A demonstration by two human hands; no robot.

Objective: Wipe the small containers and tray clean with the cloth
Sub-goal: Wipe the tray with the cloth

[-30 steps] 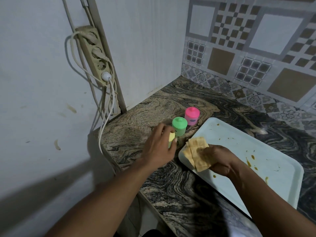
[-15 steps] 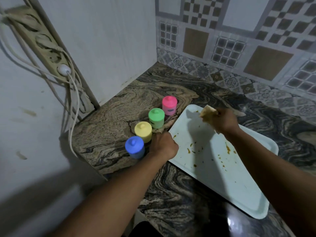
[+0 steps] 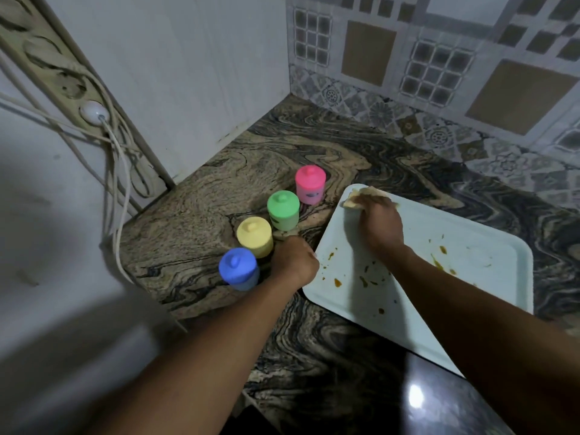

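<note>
Four small lidded containers stand in a diagonal row on the marble counter: blue, yellow, green and pink. To their right lies a white tray spotted with orange-brown stains. My right hand holds a tan cloth down on the tray's far left corner; most of the cloth is hidden under the hand. My left hand is curled into a fist, holding nothing I can see. It rests on the counter between the yellow container and the tray's left edge, touching that edge.
A power strip with a white plug and loose cables hangs on the left wall, beside a white panel. Patterned tiles back the counter. The counter's front edge drops off just below the blue container.
My left hand let go of the yellow container and settled as a fist by the tray's edge. My right hand carried the cloth from the tray's near corner to its far left corner.
</note>
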